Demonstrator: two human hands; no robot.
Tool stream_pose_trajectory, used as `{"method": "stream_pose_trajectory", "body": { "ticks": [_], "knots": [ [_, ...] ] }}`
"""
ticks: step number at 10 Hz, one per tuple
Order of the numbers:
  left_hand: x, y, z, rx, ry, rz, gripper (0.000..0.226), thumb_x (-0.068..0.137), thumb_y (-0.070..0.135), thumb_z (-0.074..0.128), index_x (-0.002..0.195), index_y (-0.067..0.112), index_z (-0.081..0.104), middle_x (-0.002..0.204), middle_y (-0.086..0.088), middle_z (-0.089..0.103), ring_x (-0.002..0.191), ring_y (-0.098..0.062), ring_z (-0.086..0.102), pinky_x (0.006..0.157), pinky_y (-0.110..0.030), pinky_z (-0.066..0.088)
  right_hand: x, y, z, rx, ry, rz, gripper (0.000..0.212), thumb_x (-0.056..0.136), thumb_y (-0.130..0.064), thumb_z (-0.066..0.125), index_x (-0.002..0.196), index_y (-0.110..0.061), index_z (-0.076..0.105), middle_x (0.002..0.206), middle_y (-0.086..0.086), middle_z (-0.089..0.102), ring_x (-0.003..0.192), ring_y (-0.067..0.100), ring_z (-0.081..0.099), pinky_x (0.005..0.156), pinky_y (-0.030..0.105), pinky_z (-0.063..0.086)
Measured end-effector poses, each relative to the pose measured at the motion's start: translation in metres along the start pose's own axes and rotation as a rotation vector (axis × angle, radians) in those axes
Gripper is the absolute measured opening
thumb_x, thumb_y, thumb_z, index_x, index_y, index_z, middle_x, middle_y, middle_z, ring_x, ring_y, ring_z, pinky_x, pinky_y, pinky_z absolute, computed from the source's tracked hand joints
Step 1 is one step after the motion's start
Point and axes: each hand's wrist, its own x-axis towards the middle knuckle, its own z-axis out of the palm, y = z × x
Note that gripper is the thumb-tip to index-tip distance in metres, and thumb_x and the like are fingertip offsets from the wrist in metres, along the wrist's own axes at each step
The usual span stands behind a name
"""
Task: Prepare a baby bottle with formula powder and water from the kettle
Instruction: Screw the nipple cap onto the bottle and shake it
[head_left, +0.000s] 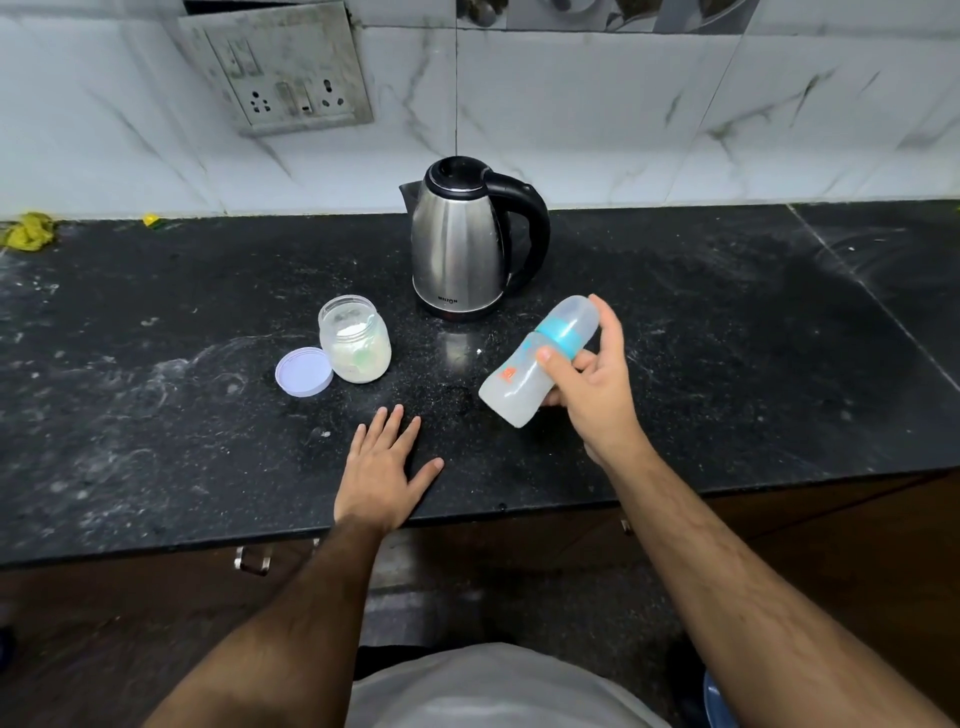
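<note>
My right hand (592, 384) grips a capped baby bottle (524, 379) with a blue collar, held tilted above the black counter, cap end up and to the right. Cloudy liquid shows inside it. My left hand (384, 467) rests flat on the counter (208, 441) near the front edge, fingers spread, holding nothing. A steel kettle (462, 244) with a black handle and shut lid stands behind the bottle. To the left of the kettle an open glass jar of white powder (356, 340) stands, with its pale lid (304, 371) lying beside it.
A tiled wall with a socket panel (280, 67) rises behind the counter. Yellow scraps (28, 231) lie at the far left back. Drawer handles (252, 561) sit under the counter's front edge. Powder smears mark the left side.
</note>
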Motion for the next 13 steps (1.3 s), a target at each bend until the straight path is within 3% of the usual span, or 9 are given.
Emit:
{"method": "stream_pose_trajectory", "body": {
  "ticks": [1,3,4,5,7,8,10,11,13],
  "knots": [
    [-0.001,0.001,-0.001,-0.008,0.002,-0.001,0.086,0.085,0.076,0.017,0.155,0.026,0.028,0.165,0.002,0.014,0.153,-0.014,0.0,0.125,-0.04,0.001,-0.009,0.003,0.007,-0.026,-0.087,0.024,0.077,0.092,0.007,0.06,0.151,-0.022,0.021,0.104,0.012,0.067,0.08,0.008,0.072,0.058,0.019,0.054],
    [-0.001,-0.001,0.001,0.001,0.002,0.001,0.085,0.086,0.076,0.017,0.155,0.027,0.028,0.166,0.002,0.013,0.153,-0.015,0.0,0.125,-0.04,0.002,-0.001,0.002,0.001,-0.001,-0.009,0.017,0.077,0.093,-0.002,0.063,0.152,-0.027,0.021,0.11,0.011,0.067,0.088,0.014,0.073,0.059,0.025,0.056],
    [-0.001,0.0,0.0,-0.008,0.0,0.0,0.085,0.086,0.076,0.017,0.155,0.027,0.028,0.166,0.002,0.013,0.153,-0.015,0.0,0.125,-0.04,0.001,-0.008,0.005,0.006,-0.038,-0.084,0.023,0.077,0.091,0.004,0.062,0.151,-0.025,0.022,0.104,0.015,0.067,0.079,0.01,0.072,0.058,0.02,0.054],
    [-0.001,0.0,0.0,-0.01,0.0,0.0,0.085,0.086,0.076,0.017,0.155,0.027,0.028,0.166,0.002,0.013,0.153,-0.015,0.0,0.125,-0.04,0.001,-0.001,0.006,-0.001,0.011,-0.004,0.01,0.075,0.092,-0.001,0.063,0.15,-0.029,0.023,0.113,0.015,0.066,0.089,0.015,0.073,0.059,0.027,0.057],
    [-0.001,0.001,-0.001,-0.013,0.0,-0.002,0.086,0.086,0.076,0.017,0.155,0.027,0.027,0.166,0.002,0.013,0.153,-0.015,0.0,0.125,-0.04,0.001,-0.011,0.005,0.006,-0.035,-0.103,0.032,0.076,0.092,0.006,0.06,0.15,-0.023,0.022,0.102,0.012,0.067,0.078,0.007,0.072,0.058,0.019,0.054],
    [-0.001,0.0,-0.001,-0.012,0.002,0.0,0.085,0.086,0.076,0.017,0.155,0.026,0.028,0.166,0.002,0.013,0.153,-0.015,0.0,0.125,-0.04,0.001,-0.001,0.006,-0.001,0.018,0.002,0.019,0.074,0.093,-0.001,0.063,0.15,-0.027,0.023,0.11,0.01,0.067,0.09,0.015,0.073,0.06,0.029,0.057],
    [-0.001,0.001,-0.001,-0.019,0.002,-0.003,0.086,0.086,0.076,0.017,0.155,0.026,0.028,0.166,0.002,0.013,0.153,-0.015,0.001,0.125,-0.04,0.001,-0.01,0.007,0.004,-0.022,-0.092,0.041,0.074,0.091,0.006,0.061,0.147,-0.026,0.025,0.108,0.017,0.066,0.083,0.011,0.072,0.061,0.022,0.056],
    [-0.001,0.001,-0.001,-0.009,0.004,0.001,0.085,0.086,0.076,0.017,0.155,0.026,0.028,0.166,0.002,0.013,0.153,-0.015,0.001,0.125,-0.039,0.001,-0.003,0.006,-0.002,0.016,-0.003,0.022,0.076,0.092,0.0,0.063,0.15,-0.028,0.023,0.116,0.013,0.065,0.094,0.015,0.072,0.063,0.027,0.058],
    [-0.002,0.0,-0.001,-0.017,0.01,-0.001,0.086,0.086,0.076,0.017,0.154,0.026,0.029,0.165,0.002,0.014,0.153,-0.015,0.002,0.125,-0.04,0.001,-0.008,0.005,0.004,0.003,-0.082,0.014,0.076,0.091,0.008,0.061,0.149,-0.024,0.024,0.107,0.013,0.067,0.085,0.011,0.072,0.064,0.022,0.056]
  ]
}}
